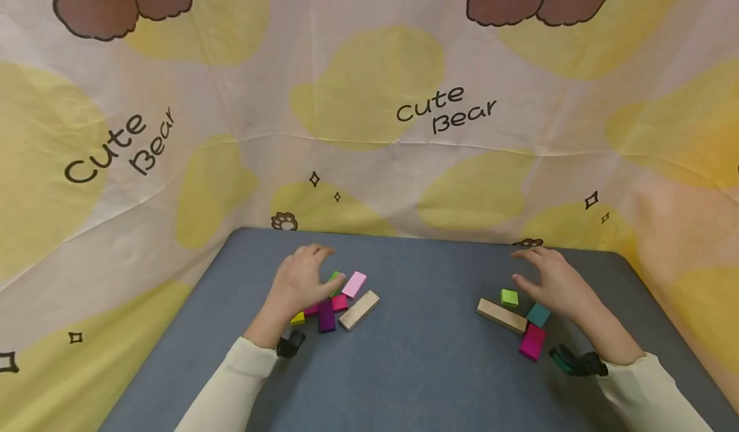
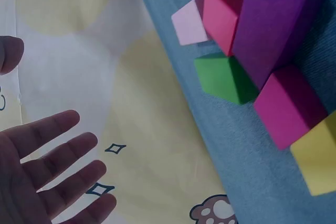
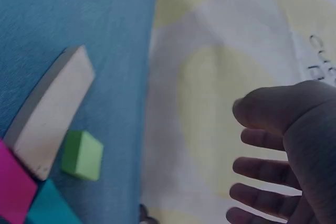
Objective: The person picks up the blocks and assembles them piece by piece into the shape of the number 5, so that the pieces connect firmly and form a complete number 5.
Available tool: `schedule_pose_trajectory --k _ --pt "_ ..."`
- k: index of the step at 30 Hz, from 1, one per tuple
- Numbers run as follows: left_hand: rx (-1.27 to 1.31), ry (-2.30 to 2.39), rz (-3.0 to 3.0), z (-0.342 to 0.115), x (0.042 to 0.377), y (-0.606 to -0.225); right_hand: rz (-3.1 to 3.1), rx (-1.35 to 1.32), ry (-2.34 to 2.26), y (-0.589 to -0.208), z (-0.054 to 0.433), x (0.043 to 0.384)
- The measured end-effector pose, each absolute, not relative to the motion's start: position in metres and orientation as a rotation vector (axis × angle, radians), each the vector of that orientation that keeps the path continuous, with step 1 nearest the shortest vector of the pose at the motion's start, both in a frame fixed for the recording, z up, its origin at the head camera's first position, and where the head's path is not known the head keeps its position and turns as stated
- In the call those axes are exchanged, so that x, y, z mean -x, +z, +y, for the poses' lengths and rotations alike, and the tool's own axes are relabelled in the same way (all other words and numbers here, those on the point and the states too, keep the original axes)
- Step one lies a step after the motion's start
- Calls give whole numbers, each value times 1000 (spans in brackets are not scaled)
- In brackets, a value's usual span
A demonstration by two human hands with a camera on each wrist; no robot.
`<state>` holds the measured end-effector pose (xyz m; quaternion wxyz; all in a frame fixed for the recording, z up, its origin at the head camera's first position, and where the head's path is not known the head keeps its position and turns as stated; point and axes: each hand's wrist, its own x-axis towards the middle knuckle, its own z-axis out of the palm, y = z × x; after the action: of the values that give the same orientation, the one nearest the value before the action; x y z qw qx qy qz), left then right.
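My left hand hovers over the left group of wooden blocks, its fingers spread and holding nothing. In that group are a purple block, a light pink block, a natural wood block, a green block, a red-pink block, a magenta block and a yellow block. At the right group, my right hand is held above the table, fingers apart and holding nothing. Nearest it lie a teal block, a lime green block, a plain wood block and a magenta block.
The blocks lie on a blue-grey cloth-covered table. A printed curtain hangs behind and along both sides of it. Dark straps sit at the left wrist and right wrist.
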<state>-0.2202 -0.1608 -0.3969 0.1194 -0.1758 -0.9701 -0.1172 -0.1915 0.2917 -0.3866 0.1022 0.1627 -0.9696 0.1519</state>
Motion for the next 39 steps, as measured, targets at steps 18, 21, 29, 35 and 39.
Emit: schedule_pose_trajectory --k 18,21,29,35,39 --pt "571 -451 -2899 -149 210 -426 -2971 -644 610 -438 306 213" --pt "582 -488 -2903 -147 208 -430 -2982 -645 623 -443 306 213" --pt "592 -504 -2946 -141 204 -440 -3002 -647 644 -450 306 217" --pt "605 -515 -2946 -138 200 -450 -3014 -642 614 -455 306 218" --pt "607 -518 -2965 -136 201 -457 -3023 -651 640 -457 306 217"
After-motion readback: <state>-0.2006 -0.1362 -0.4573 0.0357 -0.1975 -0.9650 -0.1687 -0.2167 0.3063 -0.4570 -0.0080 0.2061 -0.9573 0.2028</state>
